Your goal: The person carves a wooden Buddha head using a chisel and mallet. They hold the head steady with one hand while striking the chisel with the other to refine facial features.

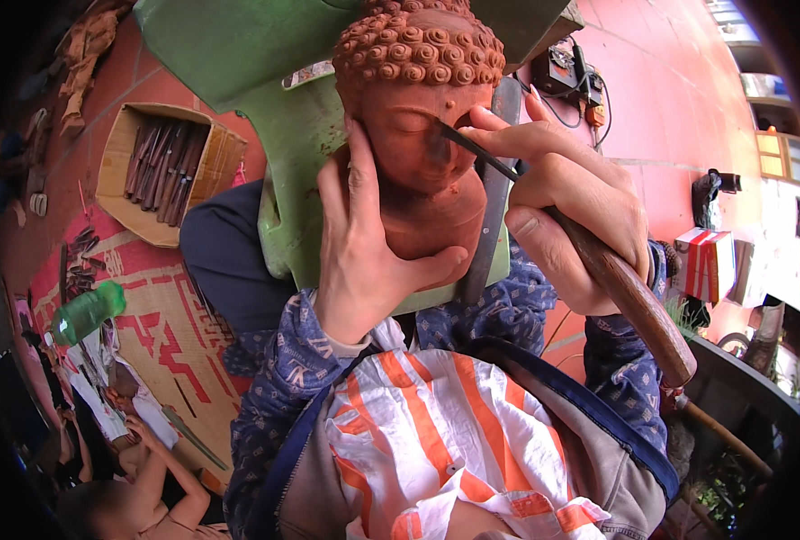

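**Blade at the brow of a reddish-brown bust**

Far left: translucent green plastic bottle (87, 313) on its side; contents unclear. Beyond it, open-topped brown cardboard box (115, 171), packed with slim dark wooden-handled tools (163, 171) lying roughly parallel.

Centre: left hand (359, 238) spread wide, grip loosely cupped, fingers along the bust's cheek and jaw, thumb across its lower front; braces rather than encloses. The reddish-brown clay-like bust (418, 216) sits between the hands, against a moulded green plastic chair (287, 162). Rows of spiral curls, forehead dot, lowered eyelid, nose and mouth all formed; overall shaping looks well along. Probably at fine facial work; what remains around the eyes and nose bridge, cannot judge. Far side of head hidden.

Right: right hand (589, 207) closed around a dark-bladed tool with brown wooden handle (634, 297), tip at the nose bridge; whether it bites, cannot tell. Further right, red-and-white striped box (708, 263); contents not visible.
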Available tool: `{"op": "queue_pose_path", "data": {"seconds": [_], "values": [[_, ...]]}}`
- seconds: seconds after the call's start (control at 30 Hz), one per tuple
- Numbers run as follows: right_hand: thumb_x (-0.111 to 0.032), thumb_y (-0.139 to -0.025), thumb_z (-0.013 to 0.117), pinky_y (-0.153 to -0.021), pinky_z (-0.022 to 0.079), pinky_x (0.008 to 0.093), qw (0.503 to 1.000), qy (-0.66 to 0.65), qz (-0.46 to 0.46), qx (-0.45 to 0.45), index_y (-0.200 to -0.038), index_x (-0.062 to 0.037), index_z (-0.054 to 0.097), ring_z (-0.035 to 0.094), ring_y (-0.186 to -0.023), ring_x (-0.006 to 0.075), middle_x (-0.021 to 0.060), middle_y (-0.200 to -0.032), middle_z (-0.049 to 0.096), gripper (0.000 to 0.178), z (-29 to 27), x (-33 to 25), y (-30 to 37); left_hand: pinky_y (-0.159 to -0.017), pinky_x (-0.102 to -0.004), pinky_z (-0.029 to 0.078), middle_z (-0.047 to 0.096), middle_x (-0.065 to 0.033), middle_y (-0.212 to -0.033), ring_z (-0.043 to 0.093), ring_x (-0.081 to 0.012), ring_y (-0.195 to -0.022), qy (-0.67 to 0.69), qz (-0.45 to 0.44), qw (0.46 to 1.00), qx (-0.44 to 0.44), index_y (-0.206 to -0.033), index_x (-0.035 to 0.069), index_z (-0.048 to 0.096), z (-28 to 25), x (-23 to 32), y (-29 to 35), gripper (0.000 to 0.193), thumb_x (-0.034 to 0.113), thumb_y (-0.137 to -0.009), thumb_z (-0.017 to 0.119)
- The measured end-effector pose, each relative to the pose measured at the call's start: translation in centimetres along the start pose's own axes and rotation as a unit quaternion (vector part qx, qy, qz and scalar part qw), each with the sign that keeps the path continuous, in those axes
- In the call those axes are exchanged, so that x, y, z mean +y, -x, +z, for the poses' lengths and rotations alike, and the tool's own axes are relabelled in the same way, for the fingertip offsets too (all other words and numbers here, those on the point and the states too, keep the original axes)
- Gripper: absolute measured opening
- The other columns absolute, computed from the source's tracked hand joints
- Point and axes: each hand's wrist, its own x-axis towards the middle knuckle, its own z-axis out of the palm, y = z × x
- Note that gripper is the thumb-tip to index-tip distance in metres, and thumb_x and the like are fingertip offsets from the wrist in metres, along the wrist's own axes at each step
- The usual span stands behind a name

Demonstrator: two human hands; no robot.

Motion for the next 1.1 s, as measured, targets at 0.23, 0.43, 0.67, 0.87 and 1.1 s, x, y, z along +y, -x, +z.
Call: {"op": "queue_pose_path", "data": {"seconds": [0.23,0.43,0.67,0.87,1.1], "values": [[-0.015,-0.084,0.059,-0.112,0.027,0.0513,0.998,-0.047,0.032,-0.011,-0.073,0.0003,0.053,0.065,-0.103,0.033,0.0233,-0.11,0.066,0.02,-0.7,0.8,-0.4,-0.096,-0.0483,0.044,0.031,-0.0259,-0.13,0.044,-0.044,-0.117,-0.016,0.012,1.0,0.005,-0.152,0.005,0.003,0.2,-0.4,0.0,0.132,0.027,-0.054,0.089],[-0.018,-0.092,0.057,-0.097,0.045,0.0379,0.976,-0.207,0.042,0.048,-0.095,0.0018,0.063,0.068,-0.094,0.0227,0.0109,-0.083,0.067,0.021,-0.2,1.9,0.9,-0.102,-0.0482,0.04,0.027,-0.0291,-0.14,0.04,-0.0447,-0.125,-0.007,0.006,1.0,0.004,-0.152,0.004,0.002,-0.6,-0.1,-0.1,0.131,0.029,-0.057,0.089],[-0.018,-0.087,0.06,-0.08,0.054,0.0378,0.978,-0.157,0.136,-0.005,-0.08,0.0023,0.067,0.069,-0.065,0.0217,0.0109,-0.066,0.068,0.023,2.4,-2.5,6.9,-0.11,-0.0512,0.03,0.047,-0.0258,-0.137,0.044,-0.0398,-0.13,-0.028,0.327,0.944,-0.023,-0.135,-0.001,0.046,-2.6,3.9,0.9,0.077,0.055,-0.084,0.063],[-0.017,-0.085,0.065,-0.073,0.051,0.0301,0.938,-0.268,0.215,-0.047,-0.107,-0.0004,0.06,0.063,-0.074,0.0158,0.008,-0.087,0.063,0.027,4.6,-2.1,9.6,-0.09,-0.0424,0.051,0.064,-0.0134,-0.109,0.064,-0.027,-0.103,0.116,0.389,0.906,-0.123,-0.112,0.004,0.063,2.3,8.2,2.5,0.041,0.028,-0.079,0.069],[-0.026,-0.066,0.086,-0.058,0.049,0.0301,0.904,-0.033,0.39,0.174,-0.135,0.0024,0.038,0.054,-0.064,0.0186,0.0114,-0.094,0.051,0.088,9.3,1.9,11.3,-0.05,-0.0215,0.04,0.051,0.0031,-0.074,0.053,-0.0084,-0.062,0.133,0.499,0.845,-0.137,-0.109,0.014,0.065,1.9,10.4,0.6,0.045,0.018,-0.065,0.066]]}}
